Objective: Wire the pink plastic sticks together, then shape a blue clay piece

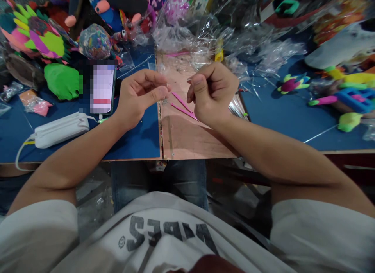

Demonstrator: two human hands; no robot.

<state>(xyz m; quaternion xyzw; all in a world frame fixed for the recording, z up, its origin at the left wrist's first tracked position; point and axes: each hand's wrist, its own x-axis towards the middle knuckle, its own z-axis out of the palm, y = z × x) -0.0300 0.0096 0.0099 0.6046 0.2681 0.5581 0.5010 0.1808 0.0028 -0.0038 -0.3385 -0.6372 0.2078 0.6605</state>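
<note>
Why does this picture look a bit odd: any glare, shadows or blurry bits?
Head view: bright glints on the crumpled plastic; blocky pixels over the phone; soft shadow on the wooden board below the right hand; blurring at the far right edge, on the sleeve; detail at the left hand's fingertips too fine to make out.

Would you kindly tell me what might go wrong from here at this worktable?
The tiny piece pinched by the left hand, too small to identify, might slip and be hard to spot near the clear plastic.

The pink strips lie loose on the wooden board, so the right hand could nudge them.

The phone lies beside the left wrist with a cable plugged in; a sideways move might catch it.
</note>
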